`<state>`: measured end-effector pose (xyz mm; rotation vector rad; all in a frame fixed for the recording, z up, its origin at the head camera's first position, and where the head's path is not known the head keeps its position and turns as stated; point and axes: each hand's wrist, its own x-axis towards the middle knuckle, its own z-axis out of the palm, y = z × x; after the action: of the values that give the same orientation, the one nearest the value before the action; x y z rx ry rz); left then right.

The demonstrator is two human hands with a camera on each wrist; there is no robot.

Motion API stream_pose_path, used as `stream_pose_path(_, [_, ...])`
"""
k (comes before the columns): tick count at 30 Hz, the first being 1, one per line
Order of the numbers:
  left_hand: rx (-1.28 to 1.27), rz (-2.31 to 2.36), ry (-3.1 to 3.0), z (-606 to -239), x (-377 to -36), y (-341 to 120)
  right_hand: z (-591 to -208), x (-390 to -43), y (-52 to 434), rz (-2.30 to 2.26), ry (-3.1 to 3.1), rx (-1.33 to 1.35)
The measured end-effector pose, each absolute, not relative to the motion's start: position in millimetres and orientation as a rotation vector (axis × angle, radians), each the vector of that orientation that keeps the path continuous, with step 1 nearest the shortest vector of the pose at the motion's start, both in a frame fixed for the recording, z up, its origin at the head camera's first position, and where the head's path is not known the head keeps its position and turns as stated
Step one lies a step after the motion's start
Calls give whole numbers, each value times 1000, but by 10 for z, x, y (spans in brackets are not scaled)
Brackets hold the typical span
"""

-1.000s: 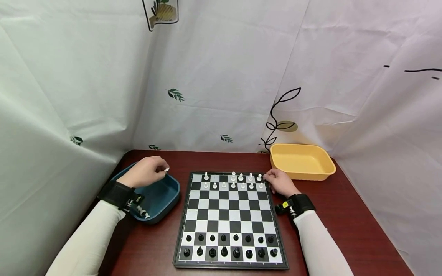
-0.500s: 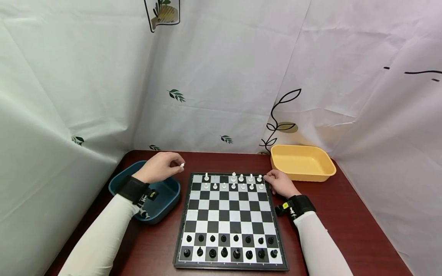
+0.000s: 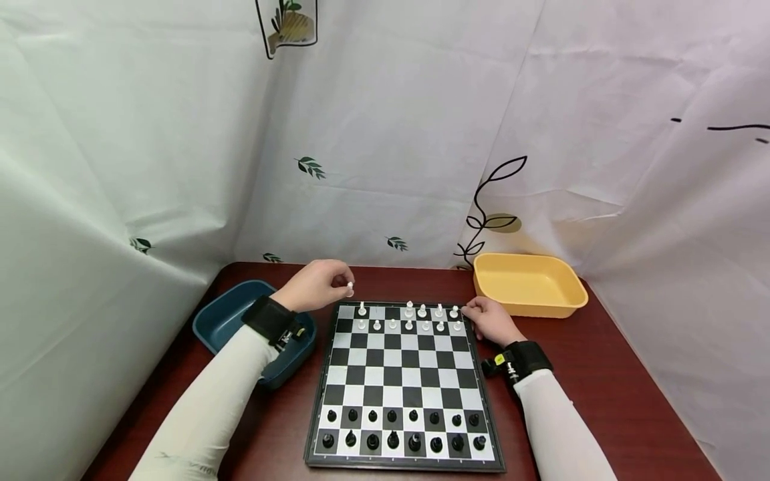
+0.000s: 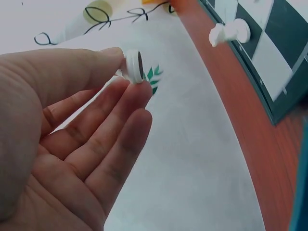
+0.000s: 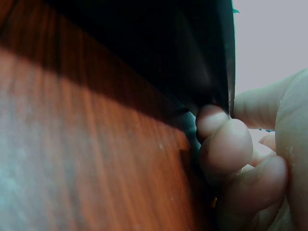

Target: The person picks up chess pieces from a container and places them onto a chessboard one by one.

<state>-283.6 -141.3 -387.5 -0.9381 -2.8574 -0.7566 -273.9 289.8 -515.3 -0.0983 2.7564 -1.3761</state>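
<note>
My left hand [image 3: 315,286] pinches a small white chess piece [image 4: 132,66] between thumb and fingers, just beyond the far left corner of the chessboard [image 3: 402,359]. The dark disc of the piece's base shows in the left wrist view; most of its upper part is hidden by the thumb. My right hand [image 3: 494,322] grips the board's far right corner, fingers curled against its side and thumb over the edge. White pieces [image 3: 410,309] stand in two rows at the far side, with a gap in the back row. Black pieces [image 3: 393,439] fill two rows at the near side.
A blue tray [image 3: 231,304] lies left of the board, partly under my left forearm. At the back right is a yellow tray [image 3: 529,284], close beyond my right hand. White patterned cloth [image 3: 385,133] hangs behind and beside the dark red table [image 3: 607,401].
My left hand has moved right from over the blue tray toward the board's far left corner, carrying the white chess piece. My right hand stays at the board's corner.
</note>
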Motion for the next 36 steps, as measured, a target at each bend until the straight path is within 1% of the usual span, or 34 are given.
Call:
stream_pose_path(9, [-1040,-707,-2878,-3979,-2927,-1104,-5166,-2724,2903,-1383,2749,-93])
stream_pose_path(23, [-1214,-530,-2928,-4167,-3034,-793,-5142,-2732,2885,-1377,2749,-95])
stream_pose_path(29, [-1186,-434,-2963,-4207,-3009,-700,-5135,-2737,2895,-1364,2764,-100])
stream_pose_path(36, [-1121,-360,-2990,-4298,-3008,-697,-5154,-2745,2899,-1362,2759,-89])
